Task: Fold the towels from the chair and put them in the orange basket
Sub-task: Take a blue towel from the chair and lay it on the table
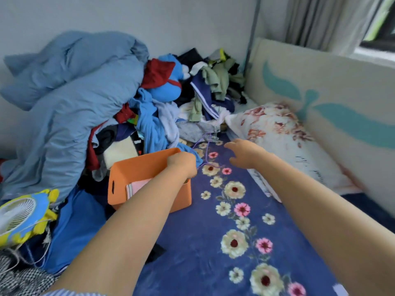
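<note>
Head view: left hand (181,164) curled over far rim of orange basket (136,167), gripping it; right hand (245,155) loosely open, empty, hovering over flowered bed cover (213,242). Pink folded towel (136,186) already inside basket, left of centre. Probably steadying or shifting basket; next, fetch another towel. No chair visible.

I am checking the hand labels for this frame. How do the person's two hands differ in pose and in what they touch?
The left hand has curled fingers and grips the far rim of the orange plastic basket; the right hand has loose, spread fingers and holds nothing. The left is at the basket; the right hovers over the dark blue flowered blanket. Both reach forward on bare arms.
</note>
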### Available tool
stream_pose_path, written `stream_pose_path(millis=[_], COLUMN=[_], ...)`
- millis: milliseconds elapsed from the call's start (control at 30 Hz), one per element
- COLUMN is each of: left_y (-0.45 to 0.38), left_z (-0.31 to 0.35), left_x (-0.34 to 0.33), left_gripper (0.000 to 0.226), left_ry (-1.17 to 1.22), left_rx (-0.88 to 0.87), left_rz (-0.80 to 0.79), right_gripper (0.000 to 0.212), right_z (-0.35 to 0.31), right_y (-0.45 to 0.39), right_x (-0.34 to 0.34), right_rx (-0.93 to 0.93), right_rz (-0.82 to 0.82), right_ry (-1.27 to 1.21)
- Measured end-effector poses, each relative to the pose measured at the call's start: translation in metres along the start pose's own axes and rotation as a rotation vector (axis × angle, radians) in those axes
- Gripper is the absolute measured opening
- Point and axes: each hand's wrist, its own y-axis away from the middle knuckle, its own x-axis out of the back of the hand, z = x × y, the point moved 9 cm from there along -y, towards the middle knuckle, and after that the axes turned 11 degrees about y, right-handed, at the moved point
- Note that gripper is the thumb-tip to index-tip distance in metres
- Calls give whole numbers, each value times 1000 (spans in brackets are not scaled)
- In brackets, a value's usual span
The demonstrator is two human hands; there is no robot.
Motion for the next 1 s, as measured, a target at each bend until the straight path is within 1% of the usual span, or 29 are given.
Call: stream_pose_path(millis=[133, 233, 267, 400, 467, 500, 533, 567, 667, 767, 833, 900, 933, 1000], left_y=[48, 93, 104, 188, 219, 247, 251, 282, 350, 410, 462, 516, 535, 581], left_z=[64, 125, 138, 230, 268, 306, 313, 350, 433, 509, 573, 631, 650, 695], left_x=[-5, -26, -33, -87, -102, -110, -110, -115, -125, -131, -140, -151, -156, -171], left_gripper=[28, 28, 26, 26, 26, 26, 26, 25, 24, 28, 28, 26, 26, 26], left_ry=[-21, -47, -46, -94, -112, -134, -140, -164, -191, -203, -215, -243, -249, -241], left_rx=[-143, -281, -304, -495, -576, -643, -666, -735, -870, -976, -1053, -1125, -1155, -1230], left_rz=[-7, 9, 11, -94, -108, -110, -99, -98, -53, 5, 24, 50, 55, 30], right_gripper=[53, 52, 52, 52, 51, 51, 50, 49, 50, 51, 53, 55, 55, 54], right_z=[29, 47, 51, 83, 98, 113, 117, 134, 169, 194, 217, 236, 240, 249], right_y=[95, 176, 193, 318, 368, 416, 425, 474, 585, 683, 762, 835, 858, 914], right_x=[-4, -28, -34, -85, -103, -114, -114, -125, -152, -179, -197, -216, -223, -238], right_rx=[-150, -276, -300, -487, -555, -628, -642, -724, -886, -1030, -1136, -1210, -1217, -1252], right_rz=[70, 103, 96, 1, -13, -20, -16, -23, -62, -52, -34, -18, -15, -36], right_ry=[-67, -88, -83, -94, -102, -117, -125, -140, -155, -240, -257, -280, -303, -339])
